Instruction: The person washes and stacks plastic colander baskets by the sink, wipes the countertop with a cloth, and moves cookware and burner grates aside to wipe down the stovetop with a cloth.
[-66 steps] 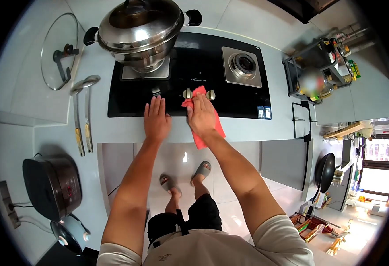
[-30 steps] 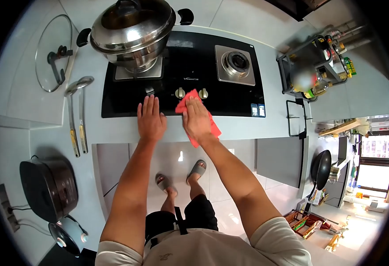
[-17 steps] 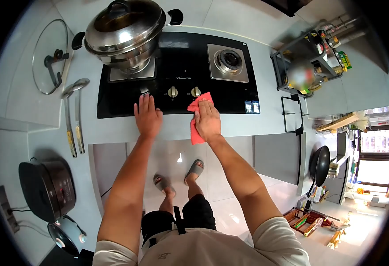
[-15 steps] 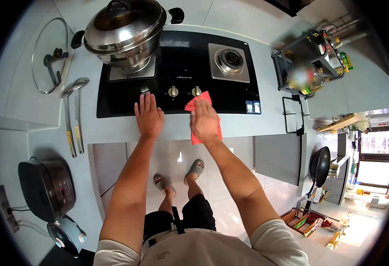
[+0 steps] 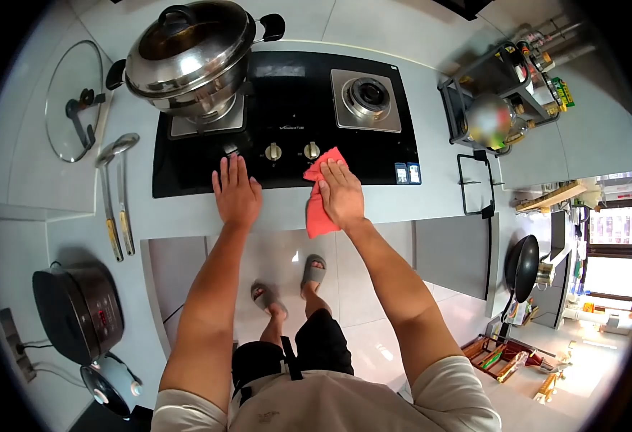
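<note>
My right hand (image 5: 343, 200) is pressed palm down on a red cloth (image 5: 319, 216) at the front edge of the black gas stove (image 5: 287, 169), fingers together. The cloth's upper end lies on the glass just below the right knob (image 5: 312, 150), and its lower end reaches over the grey counter edge. My left hand (image 5: 237, 196) rests flat with fingers spread, fingertips on the stove glass left of the left knob (image 5: 273, 152); I see nothing in it. A lidded steel pot (image 5: 201, 93) stands on the left burner. The right burner (image 5: 368, 99) has no pot on it.
A ladle and a slotted spoon (image 5: 123, 194) lie left of the stove, near a glass lid (image 5: 75, 101) on the wall. A rice cooker (image 5: 78, 313) sits at the left. To the right are a bottle rack (image 5: 467, 108), a black wire stand (image 5: 476, 186) and a wok (image 5: 522, 268).
My right hand has slid slightly to the right, and more of the cloth shows on its left side. My left hand stays at nearly the same place. The view has shifted a little.
</note>
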Demonstrator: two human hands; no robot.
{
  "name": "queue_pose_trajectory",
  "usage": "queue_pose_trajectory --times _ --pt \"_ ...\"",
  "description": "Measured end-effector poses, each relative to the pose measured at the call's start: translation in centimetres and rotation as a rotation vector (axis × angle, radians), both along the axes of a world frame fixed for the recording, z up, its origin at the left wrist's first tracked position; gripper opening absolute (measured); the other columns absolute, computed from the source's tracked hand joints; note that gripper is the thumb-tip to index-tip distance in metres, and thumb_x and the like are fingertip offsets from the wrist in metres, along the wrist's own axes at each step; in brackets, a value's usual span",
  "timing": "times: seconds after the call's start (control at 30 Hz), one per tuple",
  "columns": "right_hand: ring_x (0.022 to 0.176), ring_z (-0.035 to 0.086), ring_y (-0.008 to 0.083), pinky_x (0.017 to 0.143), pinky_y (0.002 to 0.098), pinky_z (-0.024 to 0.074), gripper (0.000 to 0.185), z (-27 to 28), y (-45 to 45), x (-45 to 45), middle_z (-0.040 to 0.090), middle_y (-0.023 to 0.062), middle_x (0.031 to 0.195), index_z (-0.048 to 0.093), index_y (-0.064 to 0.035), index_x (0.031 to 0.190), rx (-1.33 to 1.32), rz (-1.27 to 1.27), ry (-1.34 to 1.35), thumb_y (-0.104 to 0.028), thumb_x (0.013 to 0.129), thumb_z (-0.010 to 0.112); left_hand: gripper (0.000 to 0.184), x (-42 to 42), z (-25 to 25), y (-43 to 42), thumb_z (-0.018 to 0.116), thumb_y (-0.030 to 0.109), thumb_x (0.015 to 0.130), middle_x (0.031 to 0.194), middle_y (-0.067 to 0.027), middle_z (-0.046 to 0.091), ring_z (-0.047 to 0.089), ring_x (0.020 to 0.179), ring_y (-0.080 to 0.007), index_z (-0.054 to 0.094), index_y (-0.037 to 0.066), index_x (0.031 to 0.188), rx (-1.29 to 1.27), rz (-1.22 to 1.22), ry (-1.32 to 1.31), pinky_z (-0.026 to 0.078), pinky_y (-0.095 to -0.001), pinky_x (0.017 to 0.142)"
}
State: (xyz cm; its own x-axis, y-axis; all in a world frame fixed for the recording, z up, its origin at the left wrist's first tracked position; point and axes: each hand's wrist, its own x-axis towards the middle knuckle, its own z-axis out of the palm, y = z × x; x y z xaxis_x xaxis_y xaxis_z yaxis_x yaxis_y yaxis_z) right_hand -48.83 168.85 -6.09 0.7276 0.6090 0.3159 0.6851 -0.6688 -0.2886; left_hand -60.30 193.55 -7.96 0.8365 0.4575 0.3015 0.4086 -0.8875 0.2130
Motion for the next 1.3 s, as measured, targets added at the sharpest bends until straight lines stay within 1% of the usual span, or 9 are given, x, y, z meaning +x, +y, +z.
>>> queue_pose_trajectory --times 0.43,0.53,0.7,0.8,0.83,0.93,0.97,1.1,1.3 --pt "0.14 0.056 0.0321 0.119 0.0443 0.0412 0.041 -0.4 1.7 6.9 0.064 0.011 0.149 0.067 -0.0097 0.142 -0.006 0.091 -0.083 -0.021 0.103 0.062 0.052 4.0 0.1 1.4 0.049 0.024 0.107 0.166 -0.0085 0.045 0.034 0.157 -0.029 0.05 0.007 0.156 -0.019 -0.033 0.036 0.023 -0.0454 0.13" --pt "0.139 0.057 0.0325 0.119 0.0445 0.0407 0.04 -1.2 0.5 5.6 0.064 0.0133 0.148 0.067 -0.0048 0.14 0.065 -0.059 -0.105 -0.02 0.103 0.062 0.051 3.8 0.2 1.4 0.051 0.024 0.106 0.165 -0.0084 0.047 0.037 0.156 -0.0291 0.052 0.007 0.154 0.009 -0.034 0.007 0.026 -0.0466 0.129" --pt "0.139 0.052 0.0455 0.115 0.0527 0.041 0.044 -1.1 -0.1 7.1 0.056 0.026 0.151 0.06 0.0036 0.142 0.063 -0.41 -0.097 -0.018 0.104 0.061 0.05 4.0 0.6 1.4 0.054 0.023 0.104 0.162 -0.0087 0.05 0.043 0.152 -0.0303 0.056 0.006 0.15 0.046 -0.044 -0.045 0.031 -0.0483 0.126" --pt "0.138 0.054 0.0432 0.113 0.0513 0.0426 0.045 -1.8 1.0 9.8 0.06 0.025 0.147 0.061 0.0039 0.14 0.065 -0.325 -0.115 -0.022 0.104 0.061 0.05 4.1 0.7 1.2 0.055 0.022 0.102 0.161 -0.0091 0.051 0.043 0.152 -0.0308 0.057 0.006 0.15 0.059 -0.049 -0.072 0.031 -0.0484 0.126" --pt "0.135 0.057 0.0411 0.112 0.0499 0.0443 0.04 -2.2 1.5 10.1 0.064 0.0233 0.142 0.065 0.0023 0.136 0.091 -0.302 -0.195 -0.019 0.101 0.062 0.05 4.1 0.9 1.2 0.054 0.022 0.103 0.162 -0.0094 0.05 0.042 0.153 -0.0309 0.056 0.006 0.15 0.047 -0.045 -0.063 0.03 -0.048 0.127" --pt "0.131 0.061 0.039 0.111 0.0484 0.0467 0.037 -1.3 -0.2 9.9 0.068 0.0201 0.137 0.067 0.0002 0.132 0.166 0.066 0.124 -0.012 0.098 0.062 0.05 4.3 1.3 0.9 0.052 0.021 0.104 0.162 -0.0103 0.05 0.04 0.154 -0.0314 0.055 0.005 0.151 0.026 -0.044 -0.036 0.028 -0.0471 0.128" --pt "0.117 0.067 0.0423 0.103 0.0467 0.0532 0.035 -0.6 -0.7 9.2 0.072 0.0224 0.121 0.069 0.0029 0.127 0.243 0.179 -0.04 0.0 0.091 0.067 0.05 4.4 1.1 1.0 0.052 0.021 0.103 0.161 -0.0104 0.051 0.041 0.154 -0.0316 0.055 0.005 0.151 0.026 -0.043 -0.031 0.028 -0.047 0.128" --pt "0.119 0.066 0.0421 0.104 0.0458 0.0532 0.033 -0.4 -2.2 8.0 0.072 0.0221 0.123 0.069 0.0031 0.128 0.393 0.014 0.066 0.004 0.095 0.065 0.049 4.3 0.6 1.2 0.053 0.018 0.104 0.16 -0.0109 0.052 0.041 0.153 -0.0315 0.055 0.005 0.151 -0.056 -0.032 -0.055 0.028 -0.0471 0.127" --pt "0.119 0.067 0.0407 0.102 0.0435 0.054 0.027 0.6 -0.5 13.1 0.071 0.0202 0.127 0.068 -0.0044 0.132 0.545 -0.308 0.036 -0.01 0.108 0.057 0.047 6.9 3.2 -1.6 0.053 0.011 0.104 0.159 -0.0152 0.052 0.043 0.152 -0.0349 0.055 0.002 0.15 -0.25 -0.105 -0.23 0.032 -0.0485 0.126"
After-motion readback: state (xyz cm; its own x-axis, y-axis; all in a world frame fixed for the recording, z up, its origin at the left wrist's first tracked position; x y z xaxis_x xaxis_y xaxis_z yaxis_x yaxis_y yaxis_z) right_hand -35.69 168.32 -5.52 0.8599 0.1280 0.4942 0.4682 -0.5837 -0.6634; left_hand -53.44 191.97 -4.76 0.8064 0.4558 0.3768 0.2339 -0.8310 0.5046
